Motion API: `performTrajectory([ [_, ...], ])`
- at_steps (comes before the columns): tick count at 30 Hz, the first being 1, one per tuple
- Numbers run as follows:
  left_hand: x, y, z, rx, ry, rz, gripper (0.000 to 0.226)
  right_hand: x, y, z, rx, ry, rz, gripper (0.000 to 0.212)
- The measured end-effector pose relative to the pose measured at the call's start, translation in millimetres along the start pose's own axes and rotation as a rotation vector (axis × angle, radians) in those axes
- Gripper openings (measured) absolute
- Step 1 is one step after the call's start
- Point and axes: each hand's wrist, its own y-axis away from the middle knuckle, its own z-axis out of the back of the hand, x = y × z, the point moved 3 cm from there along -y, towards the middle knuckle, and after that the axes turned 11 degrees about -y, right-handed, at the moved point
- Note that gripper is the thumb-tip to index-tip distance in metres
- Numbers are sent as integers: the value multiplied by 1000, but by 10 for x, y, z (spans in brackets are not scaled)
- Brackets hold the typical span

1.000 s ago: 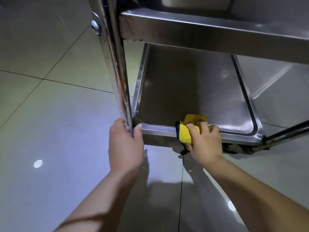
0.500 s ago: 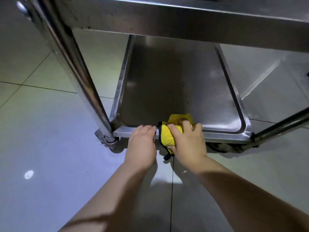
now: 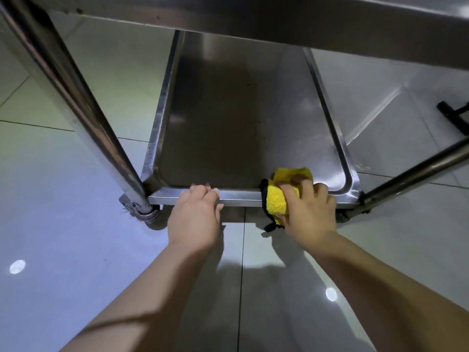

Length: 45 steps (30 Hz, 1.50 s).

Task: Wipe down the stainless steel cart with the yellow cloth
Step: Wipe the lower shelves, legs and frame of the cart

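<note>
Right hand (image 3: 311, 212) curled around folded yellow cloth (image 3: 278, 199), pressing it onto near rim of cart's (image 3: 162, 118) bottom shelf, toward near right corner; cloth draped over rim, black-edged end hanging below. Left hand (image 3: 194, 217) on same rim toward near left corner, fingers bent over the edge, thumb alongside. Left leg (image 3: 76, 102) upright at near left corner. Glossy tiled floor (image 3: 63, 237) beneath.
</note>
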Motion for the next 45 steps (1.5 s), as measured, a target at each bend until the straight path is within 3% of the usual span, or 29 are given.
performTrajectory([
  [4,-84,-1,32,35,4,35,31,65,27,6,-86,21,-38,69],
  [7,-165,-17,15,30,-68,-2,32,267,9,-50,-64,-36,-43,67],
  [12,-140,3,-81,37,-143,-7,38,464,-13,-73,-122,-44,91,77],
  [16,-95,22,-98,10,-152,-44,37,220,-5,-48,-93,-58,177,79],
  [23,-156,33,-68,44,-182,-27,41,-591,77,67,-85,-16,16,71],
  [28,-273,0,-11,44,-183,-17,37,-462,22,15,-102,-17,13,66],
  [34,-513,-52,-92,-16,-132,-183,40,-225,3,-40,-167,-26,59,70],
  [40,-428,-20,-218,72,-56,-88,54,-175,-36,-54,-175,-70,109,79],
  [45,-474,-10,-132,114,11,-55,54,-405,11,23,-106,-35,10,89],
])
